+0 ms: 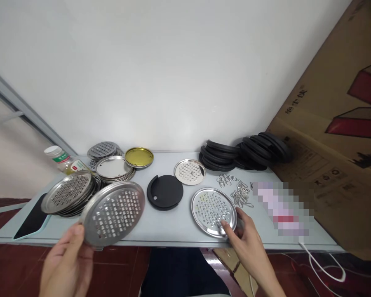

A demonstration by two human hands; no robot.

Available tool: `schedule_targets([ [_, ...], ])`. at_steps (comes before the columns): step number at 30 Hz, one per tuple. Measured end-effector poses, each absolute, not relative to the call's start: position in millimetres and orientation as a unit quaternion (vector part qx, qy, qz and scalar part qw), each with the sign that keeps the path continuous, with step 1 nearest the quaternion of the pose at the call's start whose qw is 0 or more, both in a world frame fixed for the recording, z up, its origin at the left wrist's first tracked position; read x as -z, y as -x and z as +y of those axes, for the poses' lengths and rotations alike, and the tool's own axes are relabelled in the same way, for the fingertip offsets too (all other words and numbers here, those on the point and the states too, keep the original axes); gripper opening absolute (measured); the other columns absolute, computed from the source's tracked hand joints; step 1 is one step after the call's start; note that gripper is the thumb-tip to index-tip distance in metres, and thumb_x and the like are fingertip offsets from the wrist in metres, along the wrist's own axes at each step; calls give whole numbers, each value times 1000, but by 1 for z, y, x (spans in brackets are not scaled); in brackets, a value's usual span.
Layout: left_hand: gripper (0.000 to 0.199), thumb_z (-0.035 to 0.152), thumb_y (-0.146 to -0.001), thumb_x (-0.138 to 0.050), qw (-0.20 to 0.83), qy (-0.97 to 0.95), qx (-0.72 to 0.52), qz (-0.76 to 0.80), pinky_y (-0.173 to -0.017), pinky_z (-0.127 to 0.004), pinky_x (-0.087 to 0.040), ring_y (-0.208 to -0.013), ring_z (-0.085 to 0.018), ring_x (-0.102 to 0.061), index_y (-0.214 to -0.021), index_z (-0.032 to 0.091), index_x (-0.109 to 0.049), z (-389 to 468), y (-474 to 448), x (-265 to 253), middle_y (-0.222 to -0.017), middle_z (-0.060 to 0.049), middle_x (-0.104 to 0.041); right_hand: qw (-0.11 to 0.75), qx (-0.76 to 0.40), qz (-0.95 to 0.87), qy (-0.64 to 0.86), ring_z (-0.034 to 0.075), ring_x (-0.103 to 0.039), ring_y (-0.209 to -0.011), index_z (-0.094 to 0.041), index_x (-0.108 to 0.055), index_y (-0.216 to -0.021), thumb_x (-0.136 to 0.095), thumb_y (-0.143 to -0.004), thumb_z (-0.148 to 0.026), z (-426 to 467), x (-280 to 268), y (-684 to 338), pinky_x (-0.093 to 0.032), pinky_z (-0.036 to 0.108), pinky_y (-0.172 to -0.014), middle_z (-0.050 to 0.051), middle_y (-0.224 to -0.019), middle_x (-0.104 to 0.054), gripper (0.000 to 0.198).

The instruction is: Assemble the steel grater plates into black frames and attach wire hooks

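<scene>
My left hand (66,260) pinches the lower left edge of a round metal grater disc (113,212), holding it tilted above the front of the table. My right hand (245,237) grips the right rim of a second grater disc (213,211), thumb on its face and fingers at the edge. That disc looks to be at or just above the tabletop; I cannot tell which. Between the two lies a round black base (165,192) with a raised curved rim and a small hole. Behind it, a finely perforated grater disc (190,171) lies flat.
Stacked grater discs (67,192), plain silver discs (114,167) and a gold disc (139,156) stand left, near a jar (57,154) and a phone (32,216). Black rings (219,156) are piled back right. Metal clips (241,194) lie right, beside a large cardboard box (334,173).
</scene>
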State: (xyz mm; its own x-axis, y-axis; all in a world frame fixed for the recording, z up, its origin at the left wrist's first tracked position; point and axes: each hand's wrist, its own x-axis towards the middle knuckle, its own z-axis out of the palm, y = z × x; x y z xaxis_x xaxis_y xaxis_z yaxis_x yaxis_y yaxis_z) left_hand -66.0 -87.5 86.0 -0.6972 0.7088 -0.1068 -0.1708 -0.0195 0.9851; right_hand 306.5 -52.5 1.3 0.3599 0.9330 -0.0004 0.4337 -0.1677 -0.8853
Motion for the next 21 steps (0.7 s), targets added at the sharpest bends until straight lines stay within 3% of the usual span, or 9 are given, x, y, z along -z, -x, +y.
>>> schedule_targets([
  [3,35,37,-72,-80,445,-127,-678,572,-74,-26,-61,-91,-20,-70,-101,19,-70,-81,36,-84,-105,-4,-75,373,-310,-488,726,25,-64,-84,-13,-37,-145,-57,-83,-61,-56,-10,-304,-52,42,-85,20,-138,-49,81],
  [5,36,35,-81,-72,512,-93,-656,546,-83,-32,-61,-101,-24,-70,-114,20,-69,-80,20,-81,-114,-7,-73,360,-309,-486,734,19,-60,-67,-12,-33,-147,-55,-84,-61,-57,-15,-302,-53,41,-78,19,-138,-47,83],
  [9,33,22,-93,-56,566,-41,-628,533,-90,-36,-60,-109,-23,-69,-125,21,-65,-79,1,-78,-121,-8,-71,364,-301,-492,732,18,-57,-63,-9,-37,-144,-54,-84,-61,-56,-16,-302,-53,41,-75,19,-133,-49,82],
  [15,33,18,-92,-55,559,-36,-632,536,-89,-34,-60,-107,-21,-70,-123,21,-66,-78,-3,-81,-116,-7,-73,364,-307,-494,727,16,-55,-61,-11,-36,-144,-54,-85,-61,-55,-11,-304,-52,40,-75,18,-134,-48,80],
  [18,27,32,-88,-64,508,-104,-651,554,-88,-32,-58,-104,-22,-68,-112,21,-69,-83,12,-77,-112,-5,-73,375,-308,-486,727,16,-54,-61,-12,-38,-143,-56,-84,-61,-55,-10,-304,-52,39,-74,17,-133,-50,79],
  [21,29,41,-79,-74,293,-214,-688,628,-91,-30,-53,-95,-20,-65,-99,22,-69,-93,41,-69,-100,-1,-72,374,-300,-493,726,17,-56,-62,-13,-41,-141,-57,-84,-59,-55,-8,-305,-52,41,-76,16,-129,-52,75],
])
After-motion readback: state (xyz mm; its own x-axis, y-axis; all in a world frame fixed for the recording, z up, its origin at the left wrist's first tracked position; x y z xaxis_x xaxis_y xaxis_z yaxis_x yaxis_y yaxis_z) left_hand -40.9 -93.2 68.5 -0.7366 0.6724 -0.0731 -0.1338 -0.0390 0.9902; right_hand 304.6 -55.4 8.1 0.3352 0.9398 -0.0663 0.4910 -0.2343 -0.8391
